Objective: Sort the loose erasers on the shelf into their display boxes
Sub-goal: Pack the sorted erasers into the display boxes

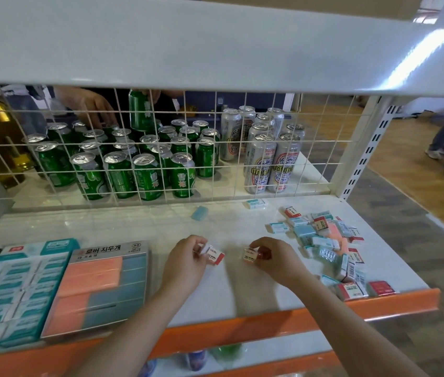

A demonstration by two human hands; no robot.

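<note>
head view:
left hand [185,263]: fingers curled round a red-and-white eraser [213,254], held just above the shelf [139,227].
right hand [271,258]: pinching an orange eraser [252,256].
loose erasers [329,240]: heaped at the right.
display boxes [101,284]: lying at the left.

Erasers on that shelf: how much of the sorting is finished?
Done: the teal display box and the pink-and-blue box look mostly filled. In hand: the left hand and right hand each hold a red-and-white eraser. Left: the pile of loose erasers on the right, plus a blue eraser and a boxed one near the wire grid.
</note>
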